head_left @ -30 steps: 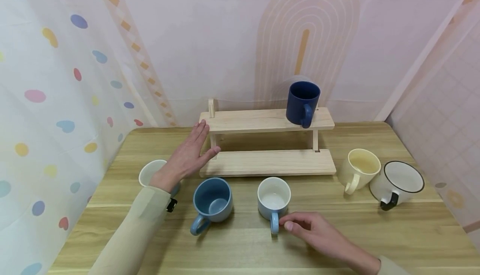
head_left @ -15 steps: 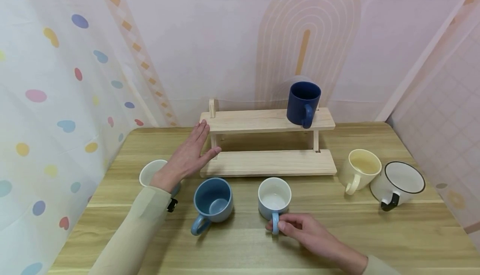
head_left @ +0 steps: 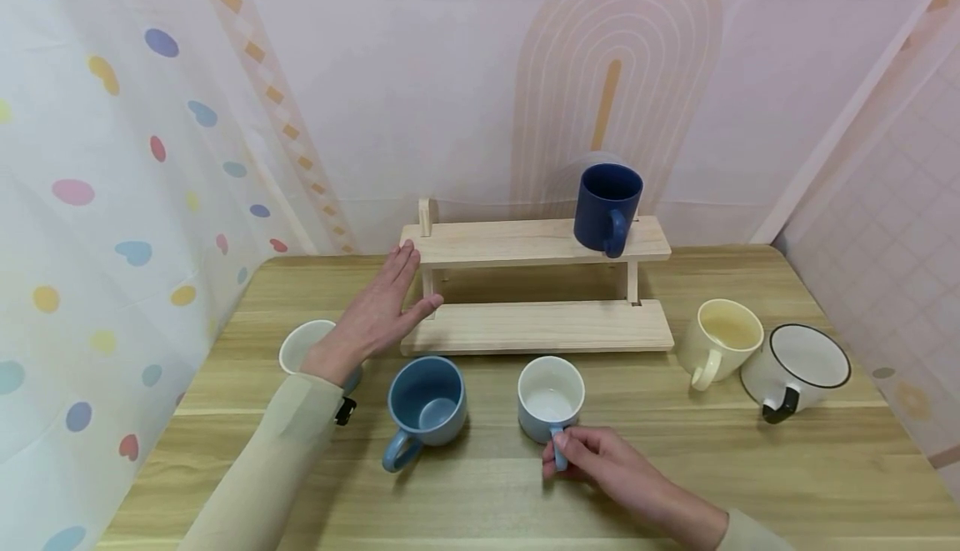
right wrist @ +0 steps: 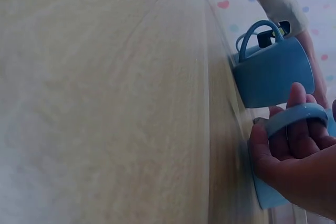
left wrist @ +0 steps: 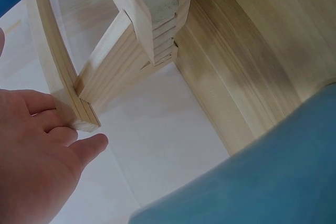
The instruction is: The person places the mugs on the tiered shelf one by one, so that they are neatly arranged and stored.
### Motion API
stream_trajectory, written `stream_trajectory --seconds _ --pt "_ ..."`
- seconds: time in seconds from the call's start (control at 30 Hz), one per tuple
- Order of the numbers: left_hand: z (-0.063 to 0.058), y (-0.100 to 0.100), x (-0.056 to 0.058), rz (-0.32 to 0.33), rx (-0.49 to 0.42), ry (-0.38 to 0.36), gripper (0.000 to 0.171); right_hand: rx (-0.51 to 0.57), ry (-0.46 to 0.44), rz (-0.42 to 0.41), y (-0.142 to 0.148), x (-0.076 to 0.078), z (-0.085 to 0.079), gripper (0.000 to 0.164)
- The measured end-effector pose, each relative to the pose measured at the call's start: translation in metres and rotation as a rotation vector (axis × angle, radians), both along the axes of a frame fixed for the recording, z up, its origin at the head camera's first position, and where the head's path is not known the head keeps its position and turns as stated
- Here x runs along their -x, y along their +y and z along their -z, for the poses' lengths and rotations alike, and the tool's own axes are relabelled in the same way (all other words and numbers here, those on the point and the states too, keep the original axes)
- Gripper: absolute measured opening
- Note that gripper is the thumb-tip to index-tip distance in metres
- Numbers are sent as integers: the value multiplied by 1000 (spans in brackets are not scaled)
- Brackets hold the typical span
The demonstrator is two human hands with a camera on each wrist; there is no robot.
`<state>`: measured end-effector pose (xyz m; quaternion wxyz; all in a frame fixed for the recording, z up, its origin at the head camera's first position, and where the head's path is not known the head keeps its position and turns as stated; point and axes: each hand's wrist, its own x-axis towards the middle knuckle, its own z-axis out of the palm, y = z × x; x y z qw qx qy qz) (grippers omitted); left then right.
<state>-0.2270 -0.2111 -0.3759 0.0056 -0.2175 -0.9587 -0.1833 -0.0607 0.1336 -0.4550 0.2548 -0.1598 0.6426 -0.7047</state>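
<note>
Cloth (head_left: 420,76) with pastel print hangs behind the table (head_left: 360,518), which has wood-grain top; on this table stands a two-tier wooden rack (head_left: 532,330), near the cloth. Left hand (head_left: 375,313) lies at the left end of the rack's upper tier; its fingers are straight and touch the board, with the thumb spread widely apart from them; right hand (head_left: 600,459) is nearer to the camera, and its fingers hold the handle (head_left: 560,458) of a light blue mug (head_left: 550,397) with white inside; this mug stands upright on the table, in front of the lower tier.

White mug (head_left: 795,368) with black rim is at the far right, just beside a pale yellow mug (head_left: 716,347); blue mug (head_left: 426,401) stands to the left of the held one; navy mug (head_left: 607,205) is on the upper tier, near its right end; white-lined cup (head_left: 303,344) is partly hidden by the left forearm.
</note>
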Motion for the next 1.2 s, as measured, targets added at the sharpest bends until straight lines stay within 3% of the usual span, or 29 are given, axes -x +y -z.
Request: stream_trajectory --seconds 0.33,0.77,0.97,1.2 --pt "-1 1 -1 0 -4 -7 93 -52 -24 66 4 -2 -1 45" --pt "1 0 0 0 -6 -1 92 -186 105 246 11 2 -15 40" --pt "0 0 0 1 -4 -3 92 -131 144 280 10 7 -30 41" --pt "0 0 0 5 -9 2 92 -105 249 348 3 14 -48 41"
